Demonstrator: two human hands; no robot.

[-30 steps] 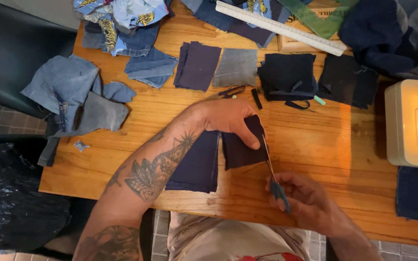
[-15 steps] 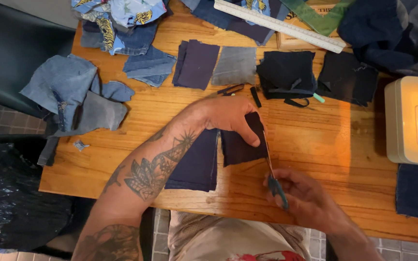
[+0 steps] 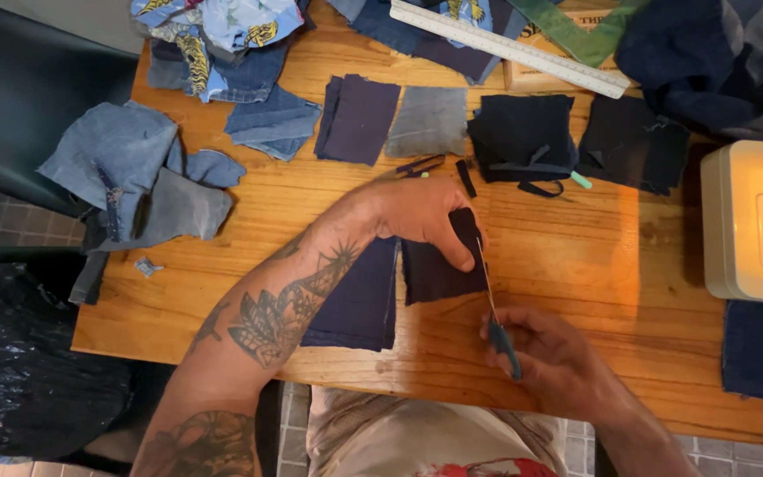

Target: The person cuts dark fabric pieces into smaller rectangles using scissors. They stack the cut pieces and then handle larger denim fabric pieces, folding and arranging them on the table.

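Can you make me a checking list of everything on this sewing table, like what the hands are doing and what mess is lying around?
Surface: wooden table, bare in the middle.
Job's things: dark navy fabric piece; scissors along its right edge.
Clutter: denim scraps, dark fabric squares, grey square, ruler.
Grips: left hand pins the piece down; right hand holds the scissors.
Cables: nothing seen.
Surroundings: cream sewing machine at right, black bag on the floor.

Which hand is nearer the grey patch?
Left. The left hand lies just below the grey patch, pinning a dark patch; the right hand holds scissors further down, near the table edge.
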